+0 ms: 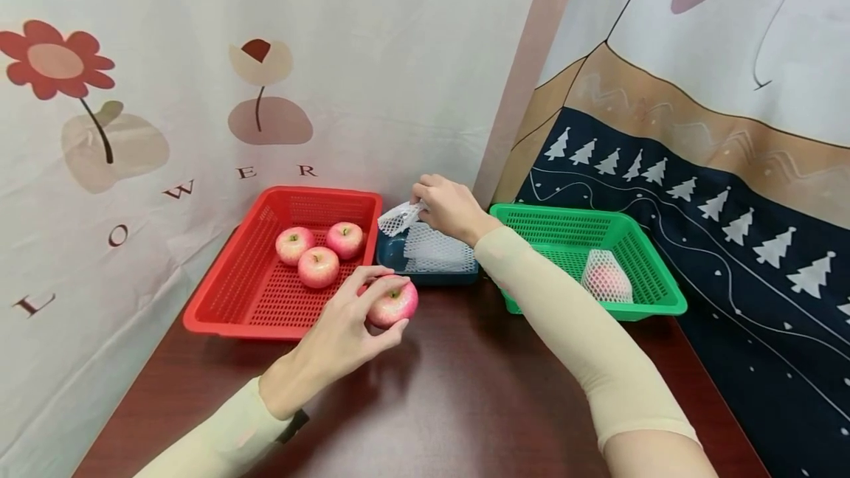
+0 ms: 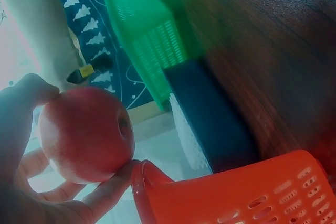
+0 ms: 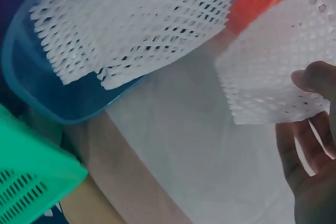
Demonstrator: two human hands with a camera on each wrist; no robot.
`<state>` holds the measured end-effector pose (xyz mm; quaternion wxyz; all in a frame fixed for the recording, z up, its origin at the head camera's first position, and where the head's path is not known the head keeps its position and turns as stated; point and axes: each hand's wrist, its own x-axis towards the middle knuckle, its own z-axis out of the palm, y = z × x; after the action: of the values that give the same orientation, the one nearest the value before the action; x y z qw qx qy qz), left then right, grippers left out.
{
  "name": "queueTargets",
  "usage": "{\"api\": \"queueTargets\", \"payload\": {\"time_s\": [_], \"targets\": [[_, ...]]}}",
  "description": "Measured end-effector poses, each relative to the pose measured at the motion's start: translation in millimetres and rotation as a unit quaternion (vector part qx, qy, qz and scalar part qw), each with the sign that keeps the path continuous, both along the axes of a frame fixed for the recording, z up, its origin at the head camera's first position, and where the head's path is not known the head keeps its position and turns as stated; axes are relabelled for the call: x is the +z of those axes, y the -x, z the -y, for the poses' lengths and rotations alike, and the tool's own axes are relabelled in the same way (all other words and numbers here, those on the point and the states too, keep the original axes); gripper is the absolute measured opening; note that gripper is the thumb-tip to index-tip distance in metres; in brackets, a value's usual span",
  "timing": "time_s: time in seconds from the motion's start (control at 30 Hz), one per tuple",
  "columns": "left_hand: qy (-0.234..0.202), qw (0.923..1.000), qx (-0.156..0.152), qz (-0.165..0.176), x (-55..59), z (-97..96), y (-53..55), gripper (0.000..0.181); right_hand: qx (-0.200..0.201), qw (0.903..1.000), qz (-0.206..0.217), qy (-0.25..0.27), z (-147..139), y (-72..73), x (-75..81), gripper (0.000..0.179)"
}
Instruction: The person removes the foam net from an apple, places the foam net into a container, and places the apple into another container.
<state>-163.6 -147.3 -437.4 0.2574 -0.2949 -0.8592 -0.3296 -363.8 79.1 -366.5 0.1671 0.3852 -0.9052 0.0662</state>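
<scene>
My left hand grips a pink-red apple between thumb and fingers, over the table in front of the red basket's right side. In the left wrist view the same apple shows its stem hollow facing right. My right hand pinches a white foam fruit net above the dark blue tray. Seen from the right wrist, that net hangs flat from thumb and fingers, away from the other foam nets, which lie stacked in the blue tray.
A red basket at the left holds three apples. In the green basket at the right lies one apple in a foam net. The brown table stretches in front, and a printed curtain hangs behind.
</scene>
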Motion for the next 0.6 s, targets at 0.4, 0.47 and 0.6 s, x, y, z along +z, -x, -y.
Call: {"api": "queueTargets", "payload": {"time_s": [0.4, 0.47, 0.6], "targets": [[0.005, 1.0000, 0.003, -0.004, 1.2, 2.1, -2.9, 0.059, 0.020, 0.9991, 0.000, -0.038, 20, 18.4, -37.3, 0.007], [0.004, 1.0000, 0.003, -0.003, 1.3, 2.4, -3.2, 0.059, 0.020, 0.9976, 0.018, -0.064, 21, 17.9, -43.1, 0.010], [0.002, 1.0000, 0.003, -0.002, 1.7, 3.5, -4.1, 0.059, 0.022, 0.9921, 0.061, -0.108, 22, 17.0, -50.7, 0.022]]}}
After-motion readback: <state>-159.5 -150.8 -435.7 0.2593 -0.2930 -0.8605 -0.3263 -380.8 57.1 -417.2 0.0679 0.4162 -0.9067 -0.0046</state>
